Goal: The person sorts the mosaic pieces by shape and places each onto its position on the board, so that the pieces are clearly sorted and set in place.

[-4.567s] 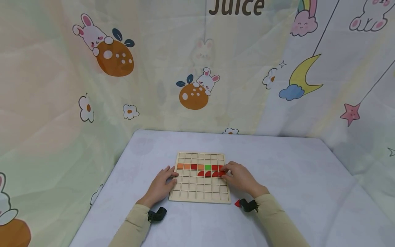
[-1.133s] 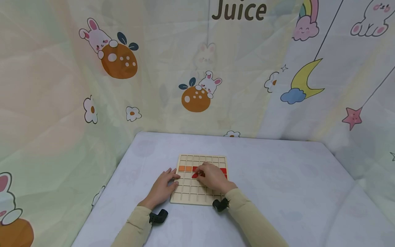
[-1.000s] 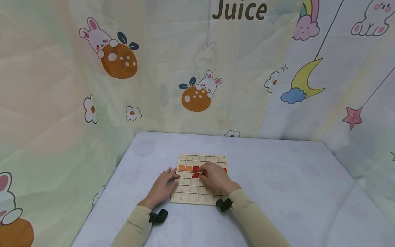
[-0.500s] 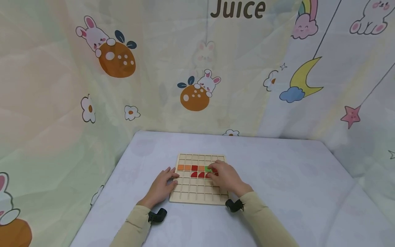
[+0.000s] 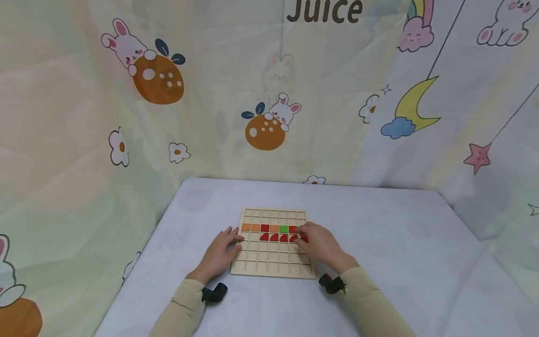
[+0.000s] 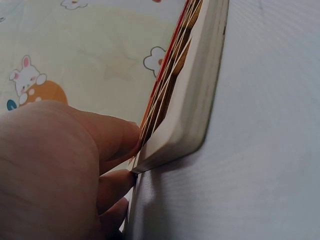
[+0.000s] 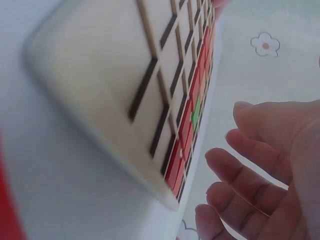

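Observation:
A square wooden grid board (image 5: 269, 269) lies on the white table. One row holds square tiles: orange ones (image 5: 245, 227), a green one (image 5: 283, 229) and red ones (image 5: 264, 228). The row below holds several red tiles with a curved edge (image 5: 273, 238). My left hand (image 5: 216, 255) rests at the board's left edge, its thumb and fingertips touching it. My right hand (image 5: 322, 243) hovers by the right ends of these rows. In the right wrist view its fingers (image 7: 245, 172) are loosely bent and apart, with nothing between them.
A red piece (image 5: 329, 276) lies on the table, partly behind the camera on my right wrist. The white tabletop (image 5: 400, 243) reaches back to a printed cloth backdrop (image 5: 210, 93).
A red curved tile has been added at the left end of the lower row. My right hand has drawn back rightward from the board's middle. The left hand stays at the edge.

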The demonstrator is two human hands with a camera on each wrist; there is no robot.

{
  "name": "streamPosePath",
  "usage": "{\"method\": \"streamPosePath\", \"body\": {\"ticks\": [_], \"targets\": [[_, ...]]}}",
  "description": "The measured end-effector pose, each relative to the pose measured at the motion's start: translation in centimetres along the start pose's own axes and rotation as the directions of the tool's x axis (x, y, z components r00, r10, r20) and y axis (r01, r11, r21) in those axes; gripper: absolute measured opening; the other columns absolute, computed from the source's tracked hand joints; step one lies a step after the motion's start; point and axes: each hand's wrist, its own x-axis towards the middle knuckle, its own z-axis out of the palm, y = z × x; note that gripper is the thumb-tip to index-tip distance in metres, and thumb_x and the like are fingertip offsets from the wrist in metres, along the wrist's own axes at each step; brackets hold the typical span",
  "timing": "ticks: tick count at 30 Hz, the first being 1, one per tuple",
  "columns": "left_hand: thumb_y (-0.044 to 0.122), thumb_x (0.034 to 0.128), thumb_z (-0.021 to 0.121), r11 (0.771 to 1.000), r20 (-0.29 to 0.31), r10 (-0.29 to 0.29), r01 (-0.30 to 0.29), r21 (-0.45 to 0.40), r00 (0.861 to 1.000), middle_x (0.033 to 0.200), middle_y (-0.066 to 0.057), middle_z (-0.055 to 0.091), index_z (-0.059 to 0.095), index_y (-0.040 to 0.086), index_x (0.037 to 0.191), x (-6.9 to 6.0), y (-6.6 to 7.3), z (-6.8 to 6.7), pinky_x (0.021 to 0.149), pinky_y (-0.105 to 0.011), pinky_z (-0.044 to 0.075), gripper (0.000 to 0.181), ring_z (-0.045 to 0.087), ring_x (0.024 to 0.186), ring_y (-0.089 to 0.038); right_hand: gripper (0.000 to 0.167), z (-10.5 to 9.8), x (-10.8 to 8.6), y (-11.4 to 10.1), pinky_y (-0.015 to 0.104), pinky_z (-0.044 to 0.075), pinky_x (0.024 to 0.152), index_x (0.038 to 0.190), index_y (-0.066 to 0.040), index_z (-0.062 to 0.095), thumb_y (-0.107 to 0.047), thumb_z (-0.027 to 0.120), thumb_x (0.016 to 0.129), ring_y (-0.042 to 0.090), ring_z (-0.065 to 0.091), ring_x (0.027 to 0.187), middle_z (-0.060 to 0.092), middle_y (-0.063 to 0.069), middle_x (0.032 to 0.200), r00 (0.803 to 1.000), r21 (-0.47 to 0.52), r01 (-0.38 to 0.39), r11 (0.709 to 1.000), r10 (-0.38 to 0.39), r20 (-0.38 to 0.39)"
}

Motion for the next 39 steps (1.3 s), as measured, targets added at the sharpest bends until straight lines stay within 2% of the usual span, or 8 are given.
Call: {"method": "streamPosePath", "body": {"ticks": [4,9,20,29,39], "targets": [[0.017,0.0941,0.064,1.000,-0.003,0.002,-0.002,-0.008,1.000,0.152,-0.006,0.043,0.069,0.016,0.114,0.0,-0.1,0.0,0.120,-0.053,0.017,0.020,0.025,0.147,-0.030,0.026,-0.4,-0.7,0.3,0.026,0.047,0.062,0.108,-0.013,0.073,-0.025,0.076,0.085,0.012,0.050,0.071,0.061,-0.006,0.087,0.999,0.017,-0.042,0.999,0.042,0.003],[0.018,0.0946,0.064,1.000,0.002,-0.015,0.015,-0.008,1.000,0.152,-0.005,0.043,0.068,0.016,0.115,-0.1,-0.2,0.1,0.120,-0.052,0.016,0.021,0.024,0.147,-0.028,0.020,-0.7,-1.4,1.1,0.027,0.051,0.069,0.103,-0.016,0.073,-0.025,0.077,0.085,0.013,0.054,0.079,0.062,-0.006,0.092,0.995,0.019,-0.095,0.995,0.095,0.012],[0.019,0.0949,0.064,1.000,0.009,-0.015,0.015,-0.010,1.000,0.152,-0.004,0.043,0.069,0.017,0.115,0.0,-0.1,0.1,0.120,-0.052,0.016,0.020,0.024,0.147,-0.027,0.022,-0.9,-3.2,3.2,0.029,0.053,0.071,0.105,-0.017,0.073,-0.024,0.077,0.084,0.012,0.055,0.079,0.063,-0.006,0.092,0.992,-0.007,-0.126,0.992,0.126,0.000],[0.019,0.0951,0.064,1.000,0.011,-0.009,0.009,-0.008,1.000,0.152,-0.004,0.043,0.068,0.017,0.115,0.1,-0.3,0.1,0.120,-0.052,0.017,0.020,0.024,0.147,-0.027,0.020,-1.3,-4.6,4.8,0.031,0.055,0.074,0.103,-0.016,0.073,-0.020,0.076,0.084,0.012,0.057,0.082,0.065,-0.005,0.092,0.986,0.004,-0.162,0.987,0.162,0.040],[0.020,0.0953,0.064,1.000,0.006,-0.023,0.023,0.001,1.000,0.152,-0.003,0.043,0.068,0.018,0.115,0.1,-0.1,0.0,0.120,-0.053,0.017,0.020,0.023,0.147,-0.027,0.015,-1.3,-6.4,5.7,0.031,0.054,0.075,0.098,-0.019,0.073,-0.018,0.077,0.084,0.006,0.055,0.081,0.064,-0.013,0.090,0.995,0.046,-0.104,0.994,0.103,0.014]]}}
